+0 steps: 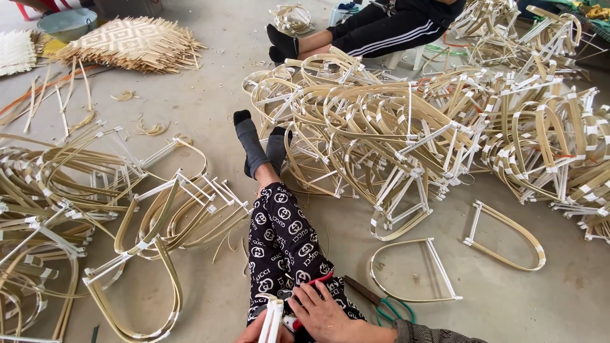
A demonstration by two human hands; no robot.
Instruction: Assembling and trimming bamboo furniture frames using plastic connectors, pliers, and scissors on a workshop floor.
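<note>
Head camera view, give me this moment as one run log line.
right hand: on red-handled tool in lap | left hand: holds white strips | floor: bent bamboo frames piled, green-handled shears beside leg

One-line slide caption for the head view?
Seated on a concrete floor among heaps of bent bamboo frames, right hand and left hand work white strips.

bright, even daylight | soft faint shadows | no glare | sharp | wide-angle edge bending
</note>
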